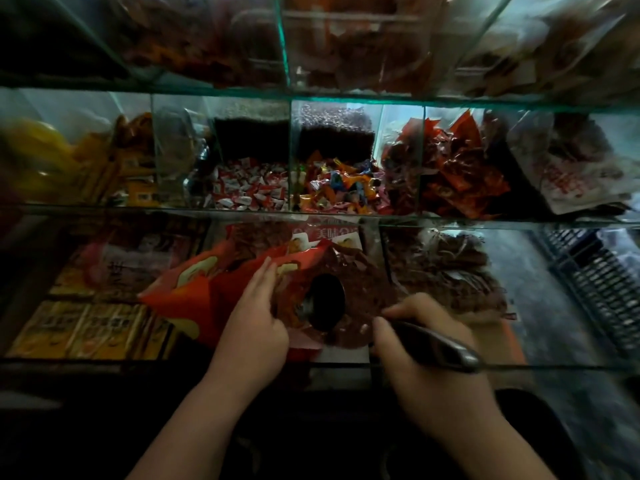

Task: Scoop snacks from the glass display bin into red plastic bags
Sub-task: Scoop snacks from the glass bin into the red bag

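My left hand [257, 317] grips the rim of a red plastic bag [204, 296] and holds its mouth open over the front glass bin [346, 363]. My right hand [426, 344] holds the dark handle of a metal scoop [325, 303]. The scoop's bowl sits inside a transparent bag of brown snacks [367, 289], just right of the red bag. Whether any snacks lie in the dark bowl cannot be made out.
Glass shelves rise behind, with compartments of red-and-white candies [249, 188], mixed wrapped sweets [339, 188] and red packets [460, 174]. Yellow boxes [83, 327] lie at the left, another bag of brown snacks [446, 268] at the right, and a black crate [595, 282] at far right.
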The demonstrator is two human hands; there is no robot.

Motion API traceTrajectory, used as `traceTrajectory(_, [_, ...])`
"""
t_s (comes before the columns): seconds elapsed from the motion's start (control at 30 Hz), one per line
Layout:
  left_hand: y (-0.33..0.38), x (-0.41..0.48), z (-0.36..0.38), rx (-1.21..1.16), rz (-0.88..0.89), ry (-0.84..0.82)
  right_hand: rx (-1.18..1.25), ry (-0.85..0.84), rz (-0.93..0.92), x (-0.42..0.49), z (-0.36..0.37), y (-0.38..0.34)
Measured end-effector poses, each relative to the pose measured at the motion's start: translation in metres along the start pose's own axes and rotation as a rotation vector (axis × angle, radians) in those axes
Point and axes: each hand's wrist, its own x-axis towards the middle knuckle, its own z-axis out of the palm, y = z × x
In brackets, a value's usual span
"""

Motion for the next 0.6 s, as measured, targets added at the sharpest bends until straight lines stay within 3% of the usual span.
traceTrajectory(0.1, [-0.002, 0.002, 0.0, -0.054, -0.036, -0.027, -0.083, -0.303, -0.057, 0.019, 0.029, 0.021])
traceTrajectory(0.27, [-0.004, 0.0, 0.003, -0.116, -0.03, -0.063, -0.384, -0.646, -0.22, 0.052, 0.072, 0.039])
traceTrajectory(0.37, [-0.007, 0.002, 0.005, -0.117, -0.025, -0.094, -0.485, -0.734, -0.259, 0.07, 0.095, 0.042])
traceTrajectory(0.6, [-0.009, 0.004, 0.003, -0.177, 0.007, -0.134, -0.437, -0.8, -0.258, 0.07, 0.114, 0.056])
